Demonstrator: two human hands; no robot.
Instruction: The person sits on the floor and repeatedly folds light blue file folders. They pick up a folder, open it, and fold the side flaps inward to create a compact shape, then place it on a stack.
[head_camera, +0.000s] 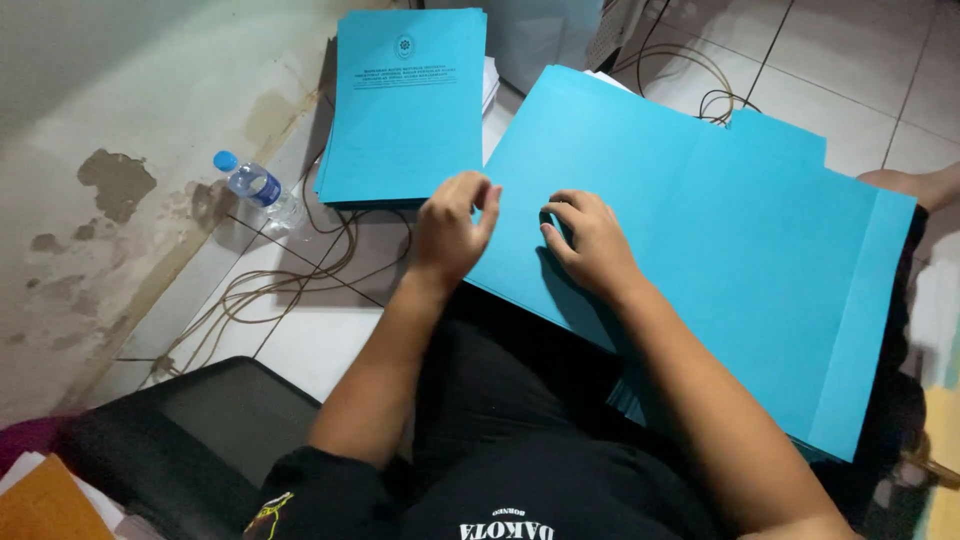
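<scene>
Right now a large sheet of blue card (700, 250), opened flat like a folder cover, lies across the person's lap and fills the centre and right of the frame; its long axis runs from the upper centre down toward the lower right, with a fold line crossing it near the middle and a narrow flap along its right edge. Its near left edge slants from the upper centre down past the wrists, and more blue sheets show just beneath its lower edge. The left hand (450, 228) sits at that left edge, fingers curled and thumb bent in, pinching the border of the card between fingertips and thumb. The right hand (590, 240) rests on top of the card just beside it, fingers curled down and pressed onto the surface, holding nothing apart from the sheet it bears on. At upper left of centre a stack of printed blue covers (405, 105) lies on the tiled floor (330, 330), well apart from the hands, its long axis running up the frame. A small plastic bottle (255, 185) with a blue cap lies at the left beside the stained wall (100, 150), and brown cables (280, 285) loop over the tiles between the stack and a dark case (190, 430) at lower left.
</scene>
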